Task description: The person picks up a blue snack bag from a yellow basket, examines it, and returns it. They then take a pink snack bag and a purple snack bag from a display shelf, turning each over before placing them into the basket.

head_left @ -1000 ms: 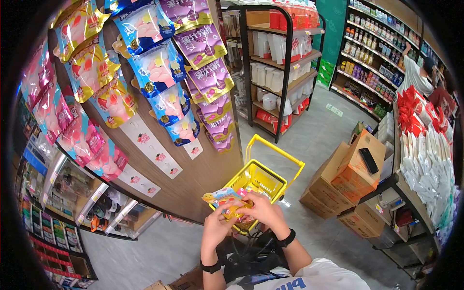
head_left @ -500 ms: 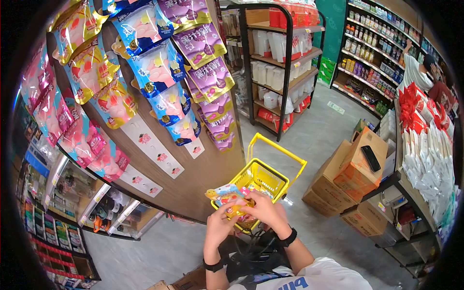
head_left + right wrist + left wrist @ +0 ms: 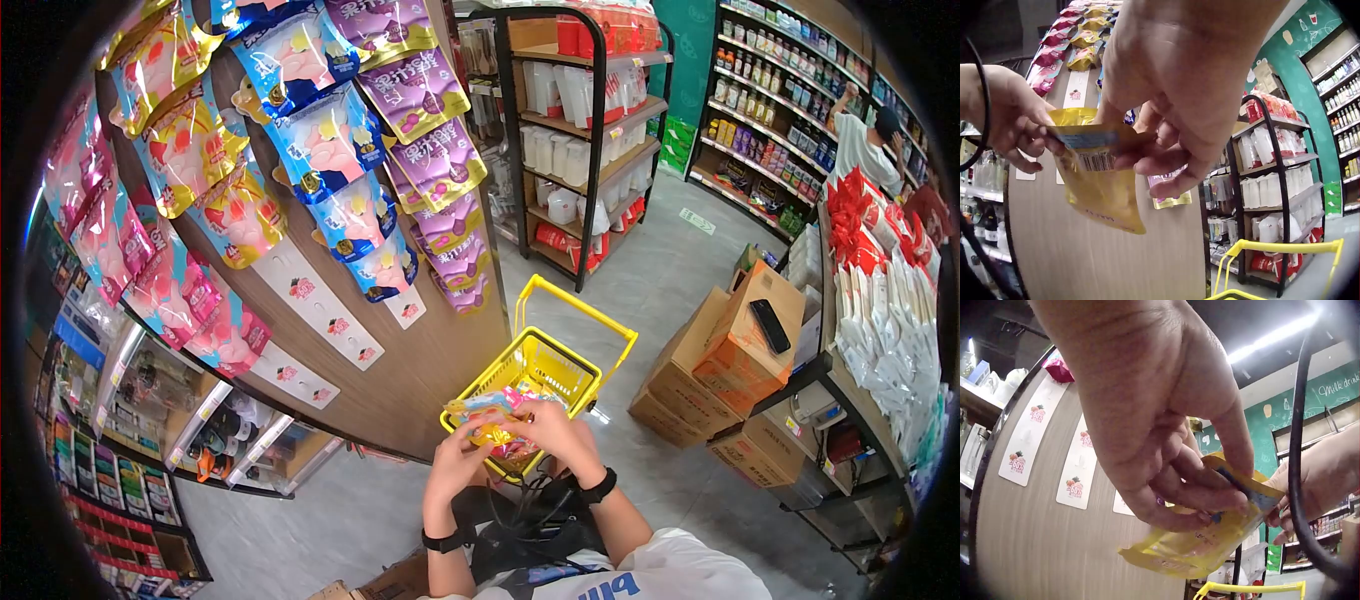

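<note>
- Snack pouch [image 3: 487, 410]: yellow foil with a barcode on one face. Held by its top edge between both hands, its body hanging down. It sits just above the near rim of the shopping basket [image 3: 597, 378].
- Left hand [image 3: 1160, 425]: thumb and curled fingers pinch one end of the pouch's top edge.
- Right hand [image 3: 1179, 94]: thumb and curled fingers pinch the other end of that edge, near the left hand.
- Shopping basket: yellow plastic, handle raised, coloured packets inside.
- Display column [image 3: 420, 350]: curved wood, hung with rows of pink, yellow, blue and purple pouches, left of the basket.
- Cardboard boxes [image 3: 730, 365]: stacked right of the basket, with a dark phone [image 3: 770, 326] lying on the top one.
</note>
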`<control>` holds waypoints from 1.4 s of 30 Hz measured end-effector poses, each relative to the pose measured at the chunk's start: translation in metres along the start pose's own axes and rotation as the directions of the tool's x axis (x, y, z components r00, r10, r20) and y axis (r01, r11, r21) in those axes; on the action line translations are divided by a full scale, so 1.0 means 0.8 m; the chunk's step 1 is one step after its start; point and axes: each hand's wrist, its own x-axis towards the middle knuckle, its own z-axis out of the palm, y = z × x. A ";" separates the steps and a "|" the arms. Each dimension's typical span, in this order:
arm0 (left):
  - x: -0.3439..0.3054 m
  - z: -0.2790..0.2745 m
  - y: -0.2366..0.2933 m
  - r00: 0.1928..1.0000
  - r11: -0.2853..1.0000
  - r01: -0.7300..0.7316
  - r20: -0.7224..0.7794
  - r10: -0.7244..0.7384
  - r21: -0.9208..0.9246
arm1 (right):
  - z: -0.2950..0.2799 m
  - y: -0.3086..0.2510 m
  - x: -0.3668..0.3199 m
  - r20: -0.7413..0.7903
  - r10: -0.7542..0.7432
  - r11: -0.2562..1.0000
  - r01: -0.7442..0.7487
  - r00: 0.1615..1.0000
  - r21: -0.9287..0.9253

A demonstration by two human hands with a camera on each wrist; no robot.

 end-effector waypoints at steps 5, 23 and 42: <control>0.001 -0.011 -0.025 0.997 1.000 -0.025 -0.068 0.026 0.009 | -0.013 0.064 0.030 0.082 0.024 0.977 -0.006 0.996 -0.214; -0.037 -0.085 -0.056 0.937 0.925 0.009 -0.321 -0.141 -0.380 | 0.070 0.189 0.071 0.470 0.166 0.814 0.148 0.867 -0.562; 0.132 -0.128 0.036 0.934 0.966 -0.096 -0.358 0.004 -0.241 | -0.068 0.205 -0.068 -0.038 0.279 0.912 -0.252 0.960 0.324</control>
